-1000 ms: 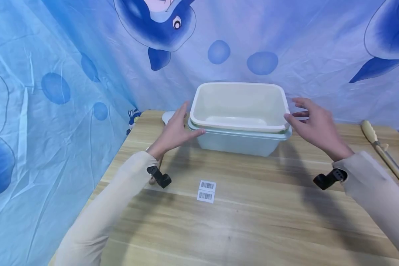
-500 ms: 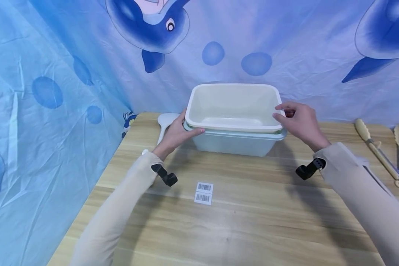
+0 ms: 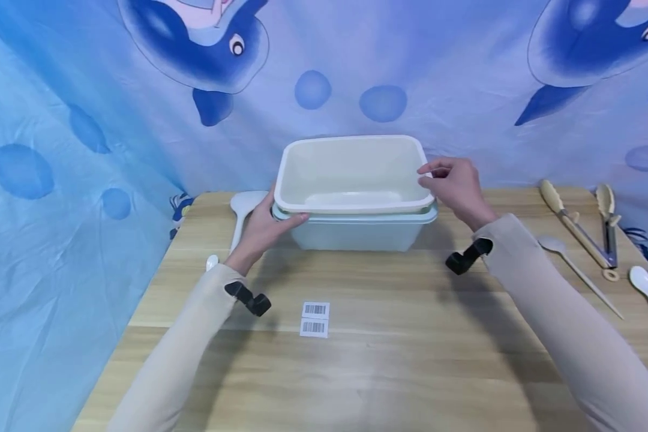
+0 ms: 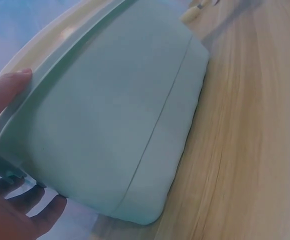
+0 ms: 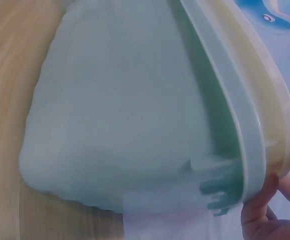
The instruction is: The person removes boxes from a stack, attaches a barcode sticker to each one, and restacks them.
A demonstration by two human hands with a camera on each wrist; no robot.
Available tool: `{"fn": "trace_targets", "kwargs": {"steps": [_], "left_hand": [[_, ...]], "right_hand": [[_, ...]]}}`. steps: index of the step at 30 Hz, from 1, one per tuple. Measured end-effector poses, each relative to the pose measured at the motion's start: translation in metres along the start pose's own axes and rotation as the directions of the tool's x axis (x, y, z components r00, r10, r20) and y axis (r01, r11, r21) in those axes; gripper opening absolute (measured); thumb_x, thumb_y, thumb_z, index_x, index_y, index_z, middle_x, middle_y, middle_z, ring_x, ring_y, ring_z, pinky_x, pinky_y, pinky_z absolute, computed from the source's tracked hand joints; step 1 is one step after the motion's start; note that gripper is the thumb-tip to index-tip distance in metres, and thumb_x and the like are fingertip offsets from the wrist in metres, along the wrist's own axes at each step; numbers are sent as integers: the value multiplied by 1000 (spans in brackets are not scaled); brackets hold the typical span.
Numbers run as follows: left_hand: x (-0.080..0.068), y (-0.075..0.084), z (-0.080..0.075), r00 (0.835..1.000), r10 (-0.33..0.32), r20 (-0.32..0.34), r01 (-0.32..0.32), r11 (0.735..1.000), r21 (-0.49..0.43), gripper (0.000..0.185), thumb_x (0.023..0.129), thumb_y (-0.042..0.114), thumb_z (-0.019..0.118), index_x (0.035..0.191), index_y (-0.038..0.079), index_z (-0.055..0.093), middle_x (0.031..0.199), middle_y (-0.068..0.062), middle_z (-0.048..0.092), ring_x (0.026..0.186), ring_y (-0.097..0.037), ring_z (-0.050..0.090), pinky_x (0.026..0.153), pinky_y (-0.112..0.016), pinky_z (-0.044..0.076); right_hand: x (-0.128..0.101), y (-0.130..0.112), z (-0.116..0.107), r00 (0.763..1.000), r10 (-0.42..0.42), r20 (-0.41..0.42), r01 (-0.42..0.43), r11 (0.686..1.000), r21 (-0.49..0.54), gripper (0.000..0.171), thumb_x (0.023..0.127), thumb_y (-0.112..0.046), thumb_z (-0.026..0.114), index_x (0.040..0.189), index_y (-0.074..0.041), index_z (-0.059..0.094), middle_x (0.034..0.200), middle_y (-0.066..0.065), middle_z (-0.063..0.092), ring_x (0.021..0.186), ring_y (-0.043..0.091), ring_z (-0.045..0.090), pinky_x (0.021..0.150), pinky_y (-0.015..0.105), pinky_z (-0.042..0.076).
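Note:
A white rectangular plastic bin (image 3: 351, 162) sits nested in a pale green bin (image 3: 356, 233) at the back of the table, its rim standing above the green one. At the left end, my left hand (image 3: 258, 233) grips the green bin, thumb along the front of its rim and fingers under the end, as the left wrist view shows. My right hand (image 3: 458, 191) pinches the white bin's rim at the right end between thumb and fingers. In the right wrist view, those fingertips (image 5: 265, 195) lie right beside the green rim.
Left of the bins lies a white long-handled utensil (image 3: 243, 204), with a small white tip (image 3: 212, 262) near my left wrist. A barcode label (image 3: 315, 319) lies in front. To the right are long tongs (image 3: 572, 219), shorter tongs (image 3: 608, 219) and two spoons (image 3: 645, 285). A blue curtain (image 3: 345, 60) hangs behind.
My right hand has come in from beside the bins and taken hold of the white rim. My left hand has closed onto the left end. The head view has turned right.

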State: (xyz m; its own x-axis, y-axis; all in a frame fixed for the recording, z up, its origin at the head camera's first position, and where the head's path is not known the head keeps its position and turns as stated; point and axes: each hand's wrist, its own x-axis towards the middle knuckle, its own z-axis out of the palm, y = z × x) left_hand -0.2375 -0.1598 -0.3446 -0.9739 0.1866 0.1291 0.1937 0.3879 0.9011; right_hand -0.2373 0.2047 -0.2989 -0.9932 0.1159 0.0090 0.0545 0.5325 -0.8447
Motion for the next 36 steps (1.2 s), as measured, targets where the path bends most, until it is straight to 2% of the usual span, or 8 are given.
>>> {"fn": "trace_targets", "kwargs": {"steps": [3, 6, 12, 18, 23, 29, 33, 36], "left_hand": [[-4, -2, -7, 1000, -7, -8, 7, 1000, 0, 92, 78, 39, 80, 149, 43, 22, 155, 4, 35, 144, -17, 30, 117, -44, 27], [-3, -3, -7, 1000, -7, 1, 7, 1000, 1, 91, 77, 42, 79, 148, 44, 23, 152, 4, 39, 141, -17, 34, 115, -45, 30], [-2, -2, -4, 1000, -8, -11, 8, 1000, -7, 89, 77, 40, 80, 148, 42, 27, 147, 2, 46, 136, -17, 41, 112, -45, 34], [-4, -2, -5, 1000, -20, -17, 20, 1000, -23, 85, 77, 39, 80, 147, 40, 32, 143, 2, 49, 134, -18, 43, 113, -46, 33], [-6, -3, -6, 1000, -13, -8, 12, 999, -36, 83, 78, 38, 80, 146, 40, 33, 142, 2, 50, 133, -19, 44, 112, -47, 34], [-6, -5, -5, 1000, -14, -22, 14, 1000, -5, 83, 76, 43, 81, 145, 41, 34, 142, 4, 50, 135, -18, 42, 112, -48, 33], [-5, -6, -6, 1000, -3, -19, 3, 1000, -18, 79, 76, 42, 81, 143, 38, 38, 140, 4, 51, 133, -17, 44, 111, -47, 35], [-5, -5, -7, 1000, 0, -22, 0, 1000, -11, 77, 77, 42, 80, 142, 37, 40, 140, 4, 51, 133, -17, 45, 111, -47, 35]], "right_hand": [[4, -6, 8, 1000, 0, -24, 1, 999, 37, 24, 88, -18, 65, 109, -9, 69, 99, 3, 60, 80, 16, 50, 60, 23, 46], [5, -7, 8, 999, -16, -44, 19, 997, 79, 22, 88, -16, 63, 108, -6, 68, 100, -1, 58, 73, 14, 47, 56, 23, 44], [9, -10, 4, 999, -42, -7, 43, 973, 225, 9, 88, -11, 64, 96, -7, 61, 81, -2, 51, 63, 8, 47, 52, 21, 49], [17, -15, 5, 998, -58, -18, 60, 965, 257, 6, 86, -6, 61, 85, -12, 58, 76, -5, 48, 71, 12, 44, 57, 21, 41], [19, -14, 11, 998, -51, -45, 64, 927, 369, 13, 85, 0, 57, 80, -12, 58, 78, -3, 49, 81, 17, 44, 67, 24, 44], [20, -15, 14, 996, -15, -88, 55, 881, 469, 17, 83, 4, 57, 77, -11, 61, 73, -3, 51, 79, 17, 46, 64, 22, 47], [21, -20, 13, 995, -13, -96, 65, 826, 560, 19, 81, 8, 56, 74, -9, 62, 66, -3, 52, 72, 16, 48, 61, 21, 49], [20, -24, 10, 993, -27, -111, 92, 772, 630, 22, 80, 11, 55, 71, -8, 63, 62, -3, 54, 66, 14, 51, 57, 22, 50]]}}
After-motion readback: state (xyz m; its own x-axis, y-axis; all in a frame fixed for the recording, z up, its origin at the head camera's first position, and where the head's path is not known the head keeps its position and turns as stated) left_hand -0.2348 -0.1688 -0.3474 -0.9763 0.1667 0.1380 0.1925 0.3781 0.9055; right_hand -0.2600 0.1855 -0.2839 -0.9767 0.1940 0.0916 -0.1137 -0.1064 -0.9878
